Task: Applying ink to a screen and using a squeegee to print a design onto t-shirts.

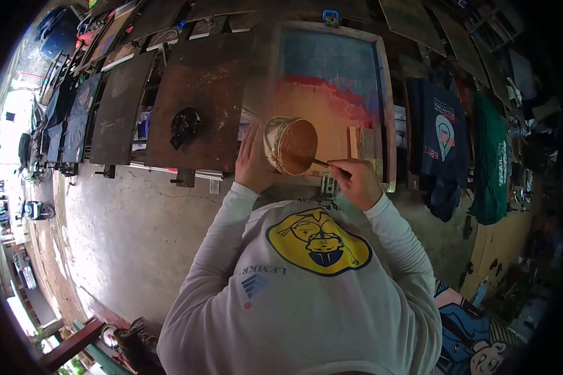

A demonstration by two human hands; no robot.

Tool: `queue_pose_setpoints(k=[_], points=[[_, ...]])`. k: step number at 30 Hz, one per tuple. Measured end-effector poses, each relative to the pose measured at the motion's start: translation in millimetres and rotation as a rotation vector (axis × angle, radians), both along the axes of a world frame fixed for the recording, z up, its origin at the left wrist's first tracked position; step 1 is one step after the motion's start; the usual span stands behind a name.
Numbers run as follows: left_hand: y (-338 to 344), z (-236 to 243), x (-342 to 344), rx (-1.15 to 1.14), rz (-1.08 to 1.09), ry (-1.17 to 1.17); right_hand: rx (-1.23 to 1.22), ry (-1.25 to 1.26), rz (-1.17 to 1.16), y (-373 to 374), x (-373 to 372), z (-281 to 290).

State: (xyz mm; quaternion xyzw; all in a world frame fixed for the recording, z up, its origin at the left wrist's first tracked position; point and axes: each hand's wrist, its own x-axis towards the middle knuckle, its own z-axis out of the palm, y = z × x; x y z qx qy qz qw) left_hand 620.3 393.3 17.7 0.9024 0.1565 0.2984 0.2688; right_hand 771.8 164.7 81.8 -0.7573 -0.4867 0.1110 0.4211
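My left hand (253,157) grips a round, ink-smeared tub (299,139) from the left; it is tipped toward me, showing orange-brown stuff inside. My right hand (355,178) pinches a thin stick (318,161) that reaches into the tub at its lower right. Both are over a framed screen (328,62), with a blue-grey upper part, a ragged red band across the middle and a pale orange lower part. A metal clamp (330,19) holds the screen at the top, and a hinge-like fitting (329,184) shows at its lower edge.
Dark boards (122,109) stand in a row along the bench, one (197,75) bearing a crumpled black lump (185,125). Dark navy (438,156) and green (488,162) fabric items lie on boards at the right. A motorbike (39,211) stands far left; a painted panel (463,325) is at lower right.
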Motion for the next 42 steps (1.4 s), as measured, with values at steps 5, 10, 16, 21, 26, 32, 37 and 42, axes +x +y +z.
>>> queue_pose_setpoints(k=[5,10,16,21,26,32,37,42], points=[[16.8,-5.6,1.9,-0.032,-0.014,0.03,-0.105,0.554,-0.241,-7.9,8.1,-9.9],[29.4,-13.4,5.9,-0.129,-0.002,0.028,0.114,1.065,-0.418,-20.3,8.2,-24.6],[39.3,-18.9,11.7,-0.082,-0.003,0.058,0.365,1.38,-0.353,-30.9,5.0,-41.9],[43.5,-24.5,12.9,-0.217,0.083,0.036,0.294,1.239,-0.309,-47.7,24.8,-63.6],[56.0,-21.6,7.5,-0.261,0.249,-0.056,-0.033,0.834,-0.332,-58.8,62.7,-108.3],[54.8,-15.3,-6.0,-0.275,0.235,-0.026,-0.298,0.343,-0.29,-49.4,62.8,-145.6],[44.3,-22.6,-11.3,-0.314,0.234,-0.023,-0.264,0.297,-0.312,-52.4,63.5,-141.4],[36.8,-28.3,-12.7,-0.315,0.23,0.007,-0.285,0.438,-0.288,-54.3,63.4,-129.9]])
